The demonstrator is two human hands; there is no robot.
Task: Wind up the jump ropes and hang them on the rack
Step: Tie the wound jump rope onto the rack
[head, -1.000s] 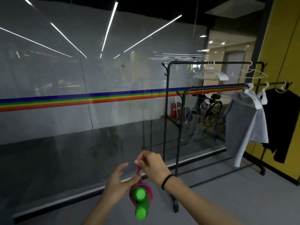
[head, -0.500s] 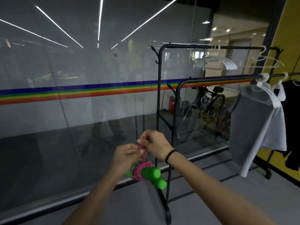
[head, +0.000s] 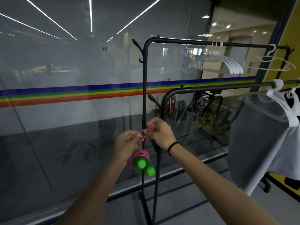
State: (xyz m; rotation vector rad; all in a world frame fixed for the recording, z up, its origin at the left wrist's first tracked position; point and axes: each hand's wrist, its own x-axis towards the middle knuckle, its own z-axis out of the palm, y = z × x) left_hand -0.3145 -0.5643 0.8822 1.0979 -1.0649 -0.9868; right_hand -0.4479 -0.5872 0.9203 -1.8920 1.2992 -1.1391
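Beside the rack [head: 144, 95], left hand [head: 127, 142] and right hand [head: 162, 135] pinch jump rope [head: 140, 154]

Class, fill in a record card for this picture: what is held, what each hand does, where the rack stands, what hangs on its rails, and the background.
held: jump rope, pink cord wound round its green handles
left hand: pinches the cord's top loop
right hand: pinches the same loop
rack: black post directly behind the hands
on the rails: white hangers, grey shirt
background: glass wall with rainbow stripe
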